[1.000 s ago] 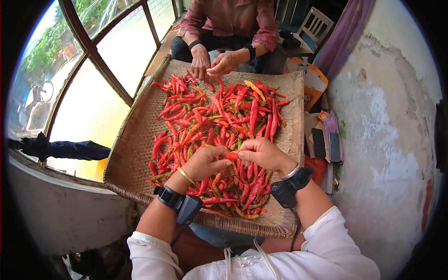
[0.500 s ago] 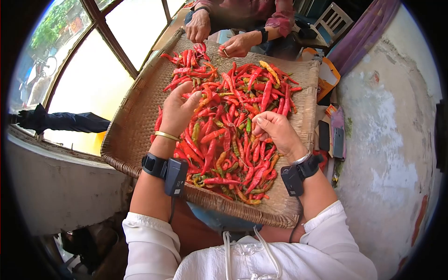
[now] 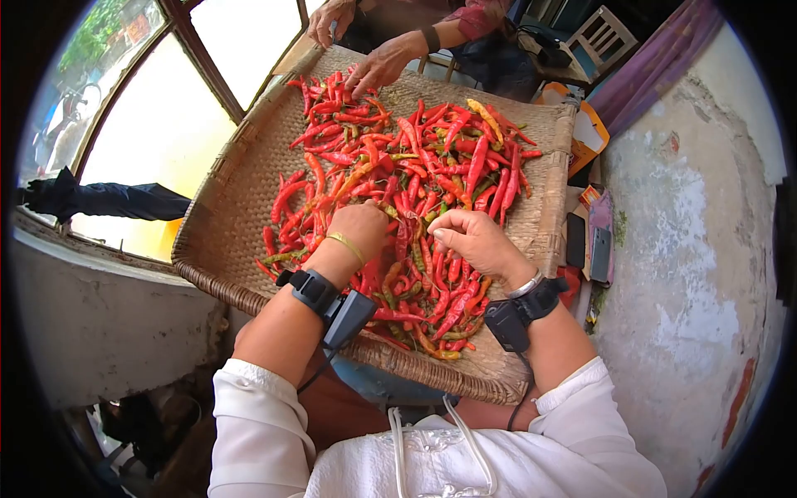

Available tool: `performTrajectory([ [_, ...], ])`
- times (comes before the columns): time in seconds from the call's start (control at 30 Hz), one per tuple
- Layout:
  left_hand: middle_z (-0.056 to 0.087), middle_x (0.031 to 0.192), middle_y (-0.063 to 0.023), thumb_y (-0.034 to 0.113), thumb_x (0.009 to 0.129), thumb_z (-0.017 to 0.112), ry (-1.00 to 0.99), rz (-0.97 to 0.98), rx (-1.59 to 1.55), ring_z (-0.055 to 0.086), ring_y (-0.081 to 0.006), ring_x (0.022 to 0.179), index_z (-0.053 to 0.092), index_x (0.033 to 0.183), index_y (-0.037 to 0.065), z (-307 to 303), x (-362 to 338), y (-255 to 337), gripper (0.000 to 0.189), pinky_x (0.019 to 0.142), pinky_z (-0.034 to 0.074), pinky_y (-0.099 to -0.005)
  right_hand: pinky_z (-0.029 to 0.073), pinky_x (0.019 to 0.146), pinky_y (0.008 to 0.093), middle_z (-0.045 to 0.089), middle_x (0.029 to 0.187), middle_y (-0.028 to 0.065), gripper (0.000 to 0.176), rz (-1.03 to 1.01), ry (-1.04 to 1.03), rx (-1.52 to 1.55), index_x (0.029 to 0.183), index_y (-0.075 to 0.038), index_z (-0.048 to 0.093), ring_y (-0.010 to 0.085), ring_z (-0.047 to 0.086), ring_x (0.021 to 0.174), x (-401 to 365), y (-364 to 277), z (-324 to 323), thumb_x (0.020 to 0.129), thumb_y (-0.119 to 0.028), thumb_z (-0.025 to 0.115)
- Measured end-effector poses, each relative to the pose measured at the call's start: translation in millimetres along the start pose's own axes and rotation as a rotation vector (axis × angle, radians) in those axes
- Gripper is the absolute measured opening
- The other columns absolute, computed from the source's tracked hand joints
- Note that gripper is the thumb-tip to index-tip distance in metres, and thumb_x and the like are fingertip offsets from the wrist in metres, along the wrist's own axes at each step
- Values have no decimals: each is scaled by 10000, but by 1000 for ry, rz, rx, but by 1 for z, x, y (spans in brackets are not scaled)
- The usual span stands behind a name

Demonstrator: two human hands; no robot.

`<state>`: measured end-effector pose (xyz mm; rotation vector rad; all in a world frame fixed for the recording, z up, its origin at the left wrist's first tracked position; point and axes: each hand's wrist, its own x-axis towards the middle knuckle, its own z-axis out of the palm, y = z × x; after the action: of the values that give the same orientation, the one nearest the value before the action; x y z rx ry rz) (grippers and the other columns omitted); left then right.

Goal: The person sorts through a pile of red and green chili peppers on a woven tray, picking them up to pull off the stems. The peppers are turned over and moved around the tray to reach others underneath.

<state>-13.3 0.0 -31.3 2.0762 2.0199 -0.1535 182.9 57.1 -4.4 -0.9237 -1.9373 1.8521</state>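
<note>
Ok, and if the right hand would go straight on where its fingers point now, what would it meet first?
Probably the red peppers between the right hand and the left hand; its height above them is unclear, so it might meet the left hand first.

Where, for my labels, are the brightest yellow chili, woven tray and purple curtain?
Yellow chili [image 3: 486, 119]: head view, its middle.
Woven tray [image 3: 232, 222]: head view, bare inner weave.
Purple curtain [image 3: 656, 73]: head view, central folds.

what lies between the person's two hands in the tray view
In the head view, peppers, red with some greenish, lie between the left hand and the right hand.
</note>
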Motion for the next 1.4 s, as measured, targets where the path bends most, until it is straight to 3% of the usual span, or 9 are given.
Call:
performTrajectory([
  [0.43, 610, 788, -135, 271, 701, 605, -61, 21, -72, 595, -299, 759, 636, 769, 75, -28, -18, 15, 210, 652, 477, -399, 441, 658, 249, 582, 745, 19, 155, -17, 3, -182, 879, 12, 586, 81, 528, 703, 1, 3, -1, 823, -125, 540],
  [0.53, 600, 750, -142, 224, 701, 621, 72, 91, -281, 586, -306, 720, 616, 771, 43, -35, -25, 19, 195, 629, 472, -392, 448, 682, 255, 595, 799, 33, 180, -61, 13, -128, 930, 6, 577, 89, 543, 734, 0, -2, 3, 819, -135, 560],
  [0.6, 584, 714, -143, 135, 698, 639, 361, 332, -639, 578, -293, 679, 589, 777, 11, -33, -26, 24, 156, 597, 468, -362, 447, 710, 254, 591, 846, 33, 219, -55, -20, -85, 978, 4, 561, 92, 544, 774, 0, -2, 4, 816, -143, 575],
  [0.73, 585, 690, -92, 64, 736, 635, 429, 349, -772, 572, -199, 606, 577, 805, -7, -37, -25, 32, 114, 546, 461, -285, 436, 783, 251, 566, 989, 32, 345, -18, -128, 224, 1093, 3, 507, 95, 528, 892, -4, -11, 1, 809, -165, 609],
  [0.8, 581, 696, -27, 79, 789, 619, 271, 162, -1165, 538, -90, 567, 585, 833, 2, -37, -22, 32, 95, 513, 444, -220, 430, 800, 251, 550, 1032, 36, 372, -47, -147, 224, 1115, 7, 490, 93, 517, 921, -4, -14, -1, 808, -166, 612],
  [0.9, 565, 692, 20, 103, 812, 614, 193, 129, -1499, 507, -26, 554, 587, 859, 13, -31, -18, 32, 105, 497, 430, -175, 432, 791, 250, 573, 1012, 34, 341, -129, -131, 232, 1093, 1, 518, 83, 525, 895, -4, -9, 3, 802, -151, 615],
  [1.03, 567, 670, 22, 131, 816, 613, 196, 66, -1512, 506, -26, 540, 585, 848, 33, -37, -17, 28, 107, 497, 428, -166, 434, 736, 231, 597, 860, 4, 163, 70, -165, -65, 954, 1, 586, 68, 535, 810, -3, -8, 2, 822, -88, 551],
  [1.3, 555, 660, 24, 168, 868, 542, 681, -68, -1932, 526, -47, 549, 537, 828, 88, -54, 5, -16, 89, 508, 439, -174, 442, 687, 257, 617, 761, 56, 170, -8, -203, -263, 921, -8, 608, 121, 566, 727, -3, 0, 4, 784, -87, 546],
  [1.4, 541, 652, 26, 157, 876, 526, 712, -103, -2003, 520, -45, 538, 531, 833, 89, -54, 6, -20, 81, 499, 445, -174, 445, 684, 255, 614, 790, 57, 187, 21, -132, -242, 948, -6, 599, 113, 566, 738, 0, 5, 2, 783, -81, 550],
])
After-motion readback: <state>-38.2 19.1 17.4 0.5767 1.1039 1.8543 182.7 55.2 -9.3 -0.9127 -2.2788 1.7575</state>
